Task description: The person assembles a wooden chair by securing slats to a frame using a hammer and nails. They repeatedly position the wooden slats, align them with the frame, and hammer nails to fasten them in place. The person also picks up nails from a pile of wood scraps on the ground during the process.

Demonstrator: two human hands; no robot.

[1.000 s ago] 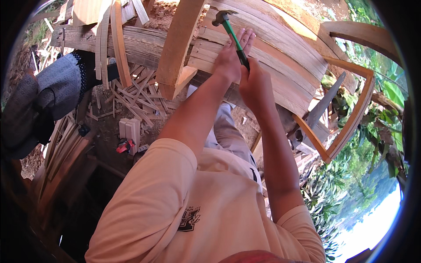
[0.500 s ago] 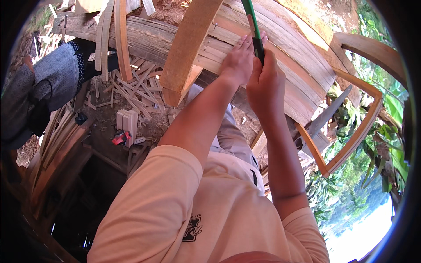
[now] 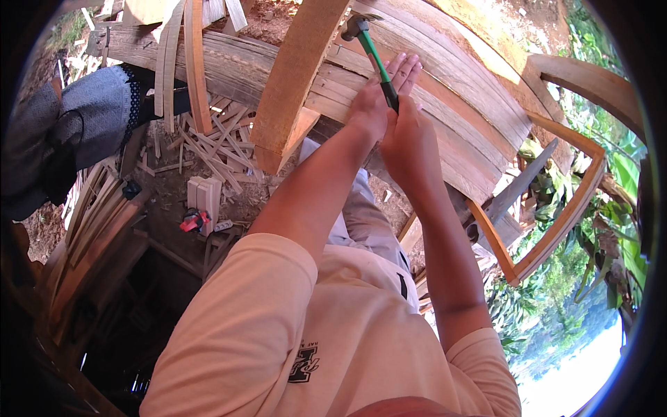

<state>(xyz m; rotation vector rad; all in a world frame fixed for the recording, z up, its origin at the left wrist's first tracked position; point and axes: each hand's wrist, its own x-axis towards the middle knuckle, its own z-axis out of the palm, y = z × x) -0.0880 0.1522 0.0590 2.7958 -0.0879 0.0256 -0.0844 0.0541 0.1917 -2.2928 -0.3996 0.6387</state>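
the right hand [image 3: 408, 139] is shut tight around the green handle of a hammer [image 3: 372, 55]. the hammer head is up at the far end, over the curved planks [image 3: 451, 104]. the left hand [image 3: 379, 104] lies open and flat on the planks, fingers straight, just left of the handle. a thick beam [image 3: 295, 76] slants down on the left. near it, wood scraps [image 3: 208, 139] lie on the ground. a wood frame [image 3: 556, 222] sits on the right.
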